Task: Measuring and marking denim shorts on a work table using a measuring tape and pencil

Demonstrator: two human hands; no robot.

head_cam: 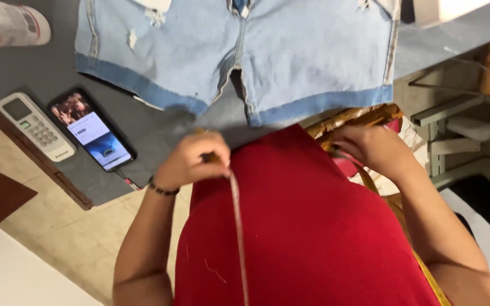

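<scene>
A pair of light blue denim shorts (233, 51) lies flat on a grey table (46, 73). My left hand (191, 158) is closed on a measuring tape (238, 226) at the table's front edge, and the tape hangs down over my red shirt. My right hand (370, 146) is closed near the other run of yellow tape (426, 272) beside a brown paper bundle (358, 118). What my right hand grips is partly hidden.
A white remote control (36, 126) and a lit smartphone (92, 129) with a cable lie on the table's left part. A rolled cloth (7, 22) sits at the far left corner. A metal rack (455, 130) stands to the right. Tiled floor lies below.
</scene>
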